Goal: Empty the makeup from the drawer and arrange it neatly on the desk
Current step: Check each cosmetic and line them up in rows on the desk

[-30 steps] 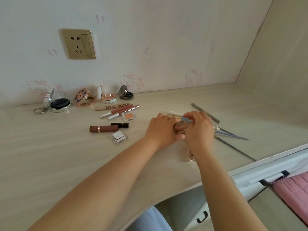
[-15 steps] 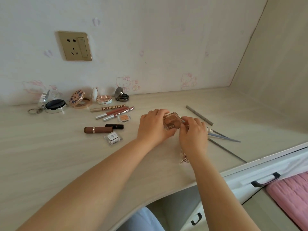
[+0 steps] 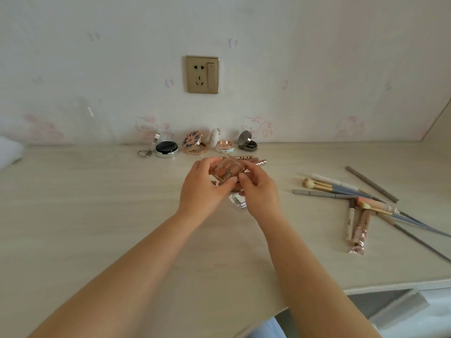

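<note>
Both hands are gripping a small clear palette [image 3: 228,172] above the desk [image 3: 97,215], left hand [image 3: 203,189] pinching its near-left edge, right hand [image 3: 258,189] curling round its right side, in front of the open compacts [image 3: 195,145] lining the wall, brushes [image 3: 341,189] lying well apart to the right.

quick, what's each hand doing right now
Left hand: fingers curled round the small clear eyeshadow palette, holding it above the desk.
Right hand: pinching the same palette from the other side.
</note>
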